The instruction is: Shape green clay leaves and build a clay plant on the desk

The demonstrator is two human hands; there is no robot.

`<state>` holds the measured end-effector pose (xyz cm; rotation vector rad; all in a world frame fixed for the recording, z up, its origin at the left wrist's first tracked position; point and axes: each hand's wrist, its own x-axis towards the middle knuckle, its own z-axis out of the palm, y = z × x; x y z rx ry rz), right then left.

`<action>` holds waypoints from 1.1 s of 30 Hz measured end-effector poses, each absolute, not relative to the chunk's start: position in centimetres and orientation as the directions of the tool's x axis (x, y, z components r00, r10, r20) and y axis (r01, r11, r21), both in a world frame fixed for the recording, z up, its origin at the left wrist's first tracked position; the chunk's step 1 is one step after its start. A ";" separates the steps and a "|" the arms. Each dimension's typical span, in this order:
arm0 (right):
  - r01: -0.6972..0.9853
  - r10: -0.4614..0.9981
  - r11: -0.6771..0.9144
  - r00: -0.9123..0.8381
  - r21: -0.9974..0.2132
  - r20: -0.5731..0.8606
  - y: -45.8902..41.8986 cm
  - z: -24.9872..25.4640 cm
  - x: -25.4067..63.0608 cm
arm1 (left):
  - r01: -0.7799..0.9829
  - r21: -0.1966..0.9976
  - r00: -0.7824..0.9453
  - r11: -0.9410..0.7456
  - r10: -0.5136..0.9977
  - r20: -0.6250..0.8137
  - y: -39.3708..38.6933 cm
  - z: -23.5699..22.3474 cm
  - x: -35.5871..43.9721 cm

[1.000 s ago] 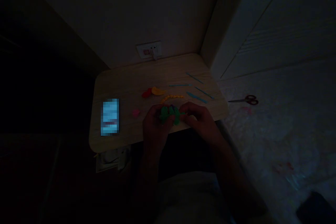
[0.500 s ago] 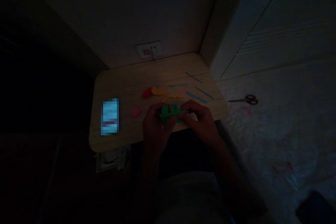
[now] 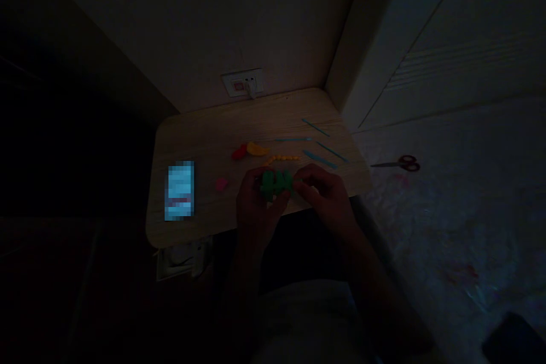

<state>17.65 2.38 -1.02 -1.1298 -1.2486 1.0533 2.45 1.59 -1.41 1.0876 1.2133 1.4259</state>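
A green modelling clay piece (image 3: 275,182) with several lobes along a stem is held over the table's front edge. My left hand (image 3: 258,205) is closed around its left side, thumb in front. The fingertips of my right hand (image 3: 322,190) pinch its right end. Just beyond the hands lies a beaded strip of orange-yellow clay (image 3: 284,157). Behind that rest a red clay lump (image 3: 239,152) and a yellow-orange clay lump (image 3: 257,149), touching each other. Left of my left hand sits a small pink clay lump (image 3: 221,183). The scene is very dark.
Several thin blue modelling tools, one of them a blue plastic knife (image 3: 319,158), lie on the wooden table (image 3: 196,136) at right. A lit phone (image 3: 180,190), its screen blurred, is at left. Red-handled scissors (image 3: 401,164) lie on the pale surface beyond. A wall socket (image 3: 243,83) is behind.
The green clay has turned a little in my hands; its stem shows less clearly than half a second ago. My left hand has shifted slightly right. Other things stay in place.
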 end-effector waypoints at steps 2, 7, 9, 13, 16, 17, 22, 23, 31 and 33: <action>0.021 0.985 0.162 0.052 -0.987 0.163 2.4 -1.1 17.6 | -0.090 0.993 -0.187 -0.073 0.981 0.055 1.6 -1.4 2.5; 0.086 0.978 0.201 0.032 -0.976 0.205 2.2 -1.0 17.8 | -0.144 0.986 -0.203 -0.087 0.978 0.057 1.6 -2.0 2.6; 0.110 0.977 0.208 0.031 -0.972 0.212 2.2 -1.0 17.9 | -0.173 0.982 -0.203 -0.081 0.978 0.045 1.7 -2.3 2.9; 0.155 0.969 0.240 0.025 -0.958 0.247 2.3 -1.1 17.9 | -0.242 0.966 -0.234 -0.092 0.972 0.034 1.9 -3.0 3.2; 0.165 0.966 0.253 0.018 -0.953 0.259 2.6 -1.3 17.7 | -0.265 0.959 -0.235 -0.102 0.971 0.038 2.2 -3.3 3.1; 0.168 0.966 0.252 0.015 -0.953 0.258 2.7 -1.4 17.6 | -0.266 0.959 -0.240 -0.102 0.970 0.036 2.2 -3.4 3.0; 0.151 0.981 0.193 0.006 -0.970 0.196 2.9 -2.0 17.1 | -0.273 0.956 -0.276 -0.113 0.961 0.035 2.4 -3.9 2.8; 0.144 0.983 0.178 0.011 -0.974 0.181 2.9 -2.1 16.9 | -0.272 0.956 -0.280 -0.112 0.959 0.033 2.5 -4.0 2.8; 0.123 0.992 0.119 0.030 -0.985 0.123 2.6 -2.3 15.8 | -0.298 0.949 -0.328 -0.105 0.945 0.002 2.4 -4.4 2.9; 0.126 0.993 0.112 0.031 -0.986 0.117 2.6 -2.3 15.8 | -0.315 0.944 -0.335 -0.098 0.942 -0.014 2.5 -4.6 3.0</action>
